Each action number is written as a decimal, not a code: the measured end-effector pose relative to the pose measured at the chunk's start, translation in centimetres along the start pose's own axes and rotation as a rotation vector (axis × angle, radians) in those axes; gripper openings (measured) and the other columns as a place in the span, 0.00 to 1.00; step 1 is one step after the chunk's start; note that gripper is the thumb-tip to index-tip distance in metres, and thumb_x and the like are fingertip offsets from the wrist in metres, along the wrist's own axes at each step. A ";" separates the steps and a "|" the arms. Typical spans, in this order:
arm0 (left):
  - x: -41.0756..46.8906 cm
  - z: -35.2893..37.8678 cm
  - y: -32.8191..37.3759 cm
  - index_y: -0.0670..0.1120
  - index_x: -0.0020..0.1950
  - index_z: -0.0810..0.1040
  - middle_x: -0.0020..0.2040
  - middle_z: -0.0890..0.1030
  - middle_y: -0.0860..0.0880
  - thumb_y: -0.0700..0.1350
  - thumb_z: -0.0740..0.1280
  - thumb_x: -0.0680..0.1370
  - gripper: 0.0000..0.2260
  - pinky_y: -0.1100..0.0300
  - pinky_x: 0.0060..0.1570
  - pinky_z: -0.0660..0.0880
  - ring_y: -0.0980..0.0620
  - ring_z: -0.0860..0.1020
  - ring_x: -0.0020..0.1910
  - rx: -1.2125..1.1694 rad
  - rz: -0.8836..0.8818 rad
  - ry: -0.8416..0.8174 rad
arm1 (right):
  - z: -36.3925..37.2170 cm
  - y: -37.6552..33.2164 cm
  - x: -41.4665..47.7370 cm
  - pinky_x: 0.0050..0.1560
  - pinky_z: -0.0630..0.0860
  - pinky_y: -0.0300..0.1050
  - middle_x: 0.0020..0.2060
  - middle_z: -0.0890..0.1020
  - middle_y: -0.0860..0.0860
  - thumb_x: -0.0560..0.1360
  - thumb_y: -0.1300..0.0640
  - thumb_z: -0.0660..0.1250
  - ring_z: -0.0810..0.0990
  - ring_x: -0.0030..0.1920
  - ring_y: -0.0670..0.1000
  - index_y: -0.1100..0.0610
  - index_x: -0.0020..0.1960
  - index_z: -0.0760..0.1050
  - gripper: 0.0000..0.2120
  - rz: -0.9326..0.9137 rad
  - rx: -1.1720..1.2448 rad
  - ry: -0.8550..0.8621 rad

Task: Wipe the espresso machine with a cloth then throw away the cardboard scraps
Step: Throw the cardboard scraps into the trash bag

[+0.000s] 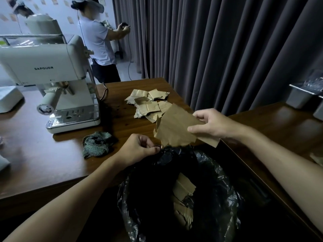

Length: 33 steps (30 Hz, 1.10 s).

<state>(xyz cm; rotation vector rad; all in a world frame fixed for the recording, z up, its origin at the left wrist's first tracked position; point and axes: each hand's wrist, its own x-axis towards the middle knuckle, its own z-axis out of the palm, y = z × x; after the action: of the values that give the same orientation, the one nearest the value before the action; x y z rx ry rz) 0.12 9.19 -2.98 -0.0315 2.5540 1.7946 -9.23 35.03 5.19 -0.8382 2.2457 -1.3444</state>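
My right hand (212, 124) grips a large torn cardboard scrap (174, 128) above the rim of a black bin bag (216, 173). My left hand (138, 149) pinches the bag's edge at the table corner. Several cardboard pieces (183, 198) lie inside the bag. A pile of cardboard scraps (148, 103) rests on the brown table (52, 154). The white espresso machine (52, 81) stands at the left, and a crumpled green-patterned cloth (97, 144) lies in front of it.
A person in a light shirt (99, 41) stands behind the table near the dark curtain (218, 49). A second wooden surface (279, 130) at the right carries a metal container (302, 96). A white box (8, 100) sits at the far left.
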 end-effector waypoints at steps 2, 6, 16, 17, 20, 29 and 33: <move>-0.3 -0.3 0.0 0.35 0.39 0.81 0.34 0.82 0.41 0.38 0.77 0.72 0.08 0.59 0.34 0.73 0.52 0.76 0.31 0.001 -0.004 0.006 | 0.4 -0.6 -0.3 0.52 0.81 0.47 0.48 0.86 0.54 0.72 0.57 0.75 0.85 0.49 0.53 0.56 0.52 0.80 0.10 0.057 -0.041 -0.227; -1.0 -1.0 -0.4 0.41 0.35 0.80 0.30 0.80 0.48 0.41 0.77 0.73 0.10 0.62 0.31 0.72 0.54 0.75 0.28 0.032 0.009 0.064 | 1.3 -0.7 0.3 0.49 0.79 0.38 0.48 0.86 0.49 0.75 0.49 0.71 0.84 0.49 0.47 0.52 0.54 0.81 0.11 0.043 -0.211 -0.335; -1.3 -0.7 -0.9 0.42 0.36 0.79 0.27 0.78 0.53 0.40 0.76 0.74 0.10 0.65 0.28 0.70 0.57 0.74 0.26 0.047 -0.020 0.102 | 4.4 1.1 8.4 0.69 0.67 0.48 0.70 0.72 0.49 0.78 0.50 0.65 0.69 0.70 0.51 0.49 0.71 0.69 0.21 -0.013 -0.547 -0.088; -1.2 -0.7 -0.9 0.43 0.35 0.79 0.27 0.78 0.53 0.40 0.76 0.74 0.10 0.65 0.28 0.70 0.57 0.74 0.26 0.053 -0.020 0.105 | 4.8 1.1 9.3 0.70 0.66 0.49 0.71 0.70 0.50 0.78 0.50 0.65 0.68 0.71 0.52 0.48 0.73 0.67 0.23 -0.004 -0.556 -0.081; -1.1 -0.7 -1.0 0.45 0.34 0.78 0.27 0.78 0.54 0.40 0.76 0.73 0.11 0.65 0.28 0.70 0.58 0.74 0.26 0.060 -0.022 0.104 | 5.9 1.5 11.8 0.72 0.64 0.53 0.75 0.65 0.52 0.78 0.48 0.64 0.64 0.74 0.55 0.47 0.76 0.60 0.29 0.034 -0.602 -0.069; -1.1 -0.7 -0.9 0.45 0.34 0.79 0.28 0.78 0.52 0.41 0.77 0.72 0.11 0.62 0.30 0.68 0.55 0.73 0.28 0.085 -0.035 0.129 | 5.7 3.5 13.4 0.68 0.59 0.55 0.60 0.76 0.47 0.80 0.46 0.57 0.70 0.66 0.51 0.49 0.67 0.71 0.17 -0.144 -0.790 0.128; -1.1 -0.8 -0.9 0.47 0.33 0.78 0.28 0.78 0.54 0.42 0.77 0.72 0.11 0.63 0.29 0.68 0.57 0.73 0.27 0.087 -0.034 0.129 | 5.4 4.0 13.5 0.77 0.49 0.55 0.77 0.60 0.51 0.81 0.43 0.56 0.54 0.78 0.50 0.45 0.77 0.57 0.26 -0.006 -0.863 -0.129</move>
<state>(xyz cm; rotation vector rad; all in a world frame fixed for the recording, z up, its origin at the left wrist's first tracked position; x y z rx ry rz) 1.26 8.15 -3.57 -0.1950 2.6977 1.7224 -17.24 23.93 -1.20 -1.1372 2.7000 -0.2419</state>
